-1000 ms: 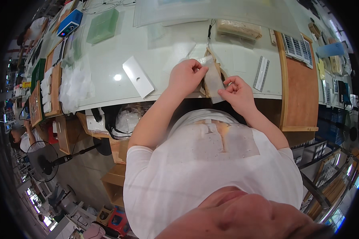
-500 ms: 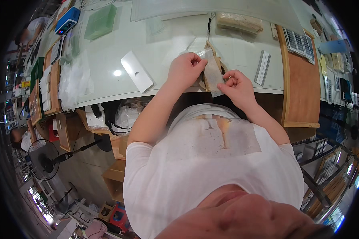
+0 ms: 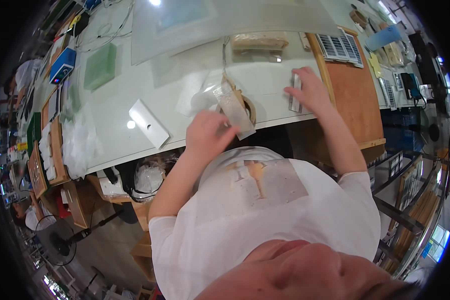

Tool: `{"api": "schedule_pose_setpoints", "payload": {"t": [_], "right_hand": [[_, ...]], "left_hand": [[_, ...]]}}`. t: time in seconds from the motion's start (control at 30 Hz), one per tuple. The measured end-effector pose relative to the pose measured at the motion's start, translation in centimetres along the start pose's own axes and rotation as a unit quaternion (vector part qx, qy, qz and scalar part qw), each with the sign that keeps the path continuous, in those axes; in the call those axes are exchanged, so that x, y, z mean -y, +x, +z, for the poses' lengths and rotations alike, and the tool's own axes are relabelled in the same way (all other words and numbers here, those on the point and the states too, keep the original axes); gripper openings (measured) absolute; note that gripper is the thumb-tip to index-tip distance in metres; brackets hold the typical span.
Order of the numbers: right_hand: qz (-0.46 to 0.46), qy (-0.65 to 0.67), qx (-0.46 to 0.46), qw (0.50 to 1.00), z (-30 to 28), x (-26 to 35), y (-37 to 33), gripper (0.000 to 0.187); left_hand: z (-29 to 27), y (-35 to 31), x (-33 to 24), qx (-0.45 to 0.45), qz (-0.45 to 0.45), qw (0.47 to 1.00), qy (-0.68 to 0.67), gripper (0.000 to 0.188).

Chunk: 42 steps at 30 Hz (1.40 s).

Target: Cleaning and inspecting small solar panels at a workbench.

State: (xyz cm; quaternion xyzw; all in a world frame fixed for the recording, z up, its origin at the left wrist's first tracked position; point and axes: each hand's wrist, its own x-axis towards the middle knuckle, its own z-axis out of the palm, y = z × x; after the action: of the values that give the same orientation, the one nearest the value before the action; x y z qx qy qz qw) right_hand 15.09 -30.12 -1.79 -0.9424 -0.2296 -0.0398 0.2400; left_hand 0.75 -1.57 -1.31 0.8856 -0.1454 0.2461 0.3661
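My left hand is at the front edge of the table, blurred, its fingers bent. Its thumb reaches to the lower end of a long clear bubble-textured plastic sleeve; I cannot tell whether it grips it. The sleeve leans across a brown tape roll, and its lower end sticks out past the table edge. Farther right, my right hand is over a narrow silver ruler-like strip lying on the table. Its thumb and fingers are apart, with the strip between them and partly hidden.
A white box-like piece lies to the left. Behind are a green translucent block, a blue device and a wrapped brown bundle. A large translucent sheet spans the far side. A wooden board stands on the right.
My right hand has let go of the sleeve and moved right to the silver strip. My left hand has shifted from the sleeve's upper part to its lower end. The view has shifted too.
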Motion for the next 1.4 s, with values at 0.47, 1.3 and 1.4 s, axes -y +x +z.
{"api": "schedule_pose_setpoints", "payload": {"t": [0.47,1.3,1.4], "right_hand": [[0.127,0.006,0.098,0.987,-1.2,-3.9,2.9,0.044],[0.143,0.455,0.190,0.858,5.6,11.4,5.0,0.015],[0.128,0.452,0.192,0.862,6.0,11.1,5.3,0.015]], "left_hand": [[1.2,-3.0,0.2,0.026,0.128,0.990,0.057,0.026],[1.6,-4.7,0.8,-0.029,0.093,0.995,0.010,0.026],[1.5,-4.8,0.7,-0.039,0.072,0.996,0.025,0.026]]}}
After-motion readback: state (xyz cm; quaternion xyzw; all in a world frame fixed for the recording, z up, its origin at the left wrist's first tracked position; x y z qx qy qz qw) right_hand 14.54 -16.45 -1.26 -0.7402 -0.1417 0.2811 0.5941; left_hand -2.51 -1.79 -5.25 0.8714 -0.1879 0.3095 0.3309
